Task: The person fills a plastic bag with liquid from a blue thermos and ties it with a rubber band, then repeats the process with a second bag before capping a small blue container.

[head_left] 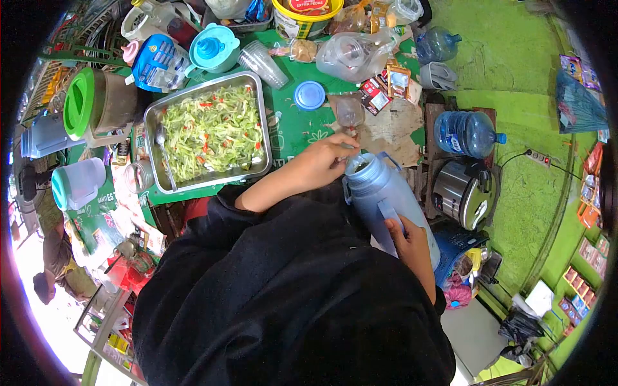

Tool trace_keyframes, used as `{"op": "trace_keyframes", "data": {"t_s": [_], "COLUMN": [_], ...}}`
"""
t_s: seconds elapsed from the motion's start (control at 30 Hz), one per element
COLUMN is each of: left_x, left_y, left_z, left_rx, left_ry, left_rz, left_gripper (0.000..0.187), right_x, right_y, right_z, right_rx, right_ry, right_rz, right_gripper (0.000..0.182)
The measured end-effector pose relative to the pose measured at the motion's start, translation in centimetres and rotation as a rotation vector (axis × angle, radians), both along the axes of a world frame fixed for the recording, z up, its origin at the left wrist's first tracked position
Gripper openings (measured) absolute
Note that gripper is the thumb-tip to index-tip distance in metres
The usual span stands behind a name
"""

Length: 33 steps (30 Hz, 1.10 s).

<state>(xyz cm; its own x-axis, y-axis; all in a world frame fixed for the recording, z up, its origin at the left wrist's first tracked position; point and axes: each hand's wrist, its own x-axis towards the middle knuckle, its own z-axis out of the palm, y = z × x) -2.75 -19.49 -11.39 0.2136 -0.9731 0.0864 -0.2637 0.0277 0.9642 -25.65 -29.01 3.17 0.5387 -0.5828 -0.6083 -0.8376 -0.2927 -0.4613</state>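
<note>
1. Right hand [410,243] is holding the bottle [378,190] by its handle [390,215], beside the torso [283,289]; keeping firm is limiting wobble.
2. Left hand [324,161] is reaching to the mouth [358,166]; whether it is pinching anything, I cannot tell.

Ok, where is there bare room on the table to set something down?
Two patches look free: green tabletop between the tray and the blue lid, and worn surface below the packets, right of the clear cup. It is crowded around the bucket and plastic bag, and left of the tray.
</note>
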Motion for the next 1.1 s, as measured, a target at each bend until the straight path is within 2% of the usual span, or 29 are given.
{"op": "trace_keyframes", "data": {"t_s": [0.43, 0.5, 0.83, 0.93, 1.0, 1.03, 1.1], "left_x": [0.1, 0.0, 0.1, 0.7, 1.2, 1.4, 1.9], "left_y": [0.0, 0.0, 0.0, 0.1, 0.2, 0.2, 0.3], "left_z": [0.1, -0.3, -0.2, 0.2, 0.1, 0.2, 0.2], "left_rx": [0.055, -0.033, -0.019, -0.014, 0.037, 0.033, 0.121], "left_ry": [0.048, 0.006, 0.024, 0.037, 0.084, 0.075, 0.158], "left_rz": [-0.009, 0.011, 0.009, 0.019, 0.033, 0.034, 0.030], "left_gripper": [0.038, 0.035, 0.036, 0.036, 0.040, 0.040, 0.042], "right_x": [-0.4, -0.5, -0.9, -2.0, -4.2, -5.2, -6.5], "right_y": [-0.1, -0.1, -0.2, -0.9, -1.7, -2.0, -2.7], "right_z": [-0.4, -0.5, -0.7, -1.2, -3.1, -3.8, -4.9], "right_rx": [0.021, -0.002, 0.008, 0.081, 0.308, 0.306, 0.475], "right_ry": [-0.021, 0.006, 0.018, -0.068, -0.215, -0.224, -0.450], "right_rz": [-0.023, 0.008, -0.017, -0.088, -0.282, -0.279, -0.396], "right_gripper": [0.046, 0.048, 0.050, 0.051, 0.053, 0.053, 0.054]}}
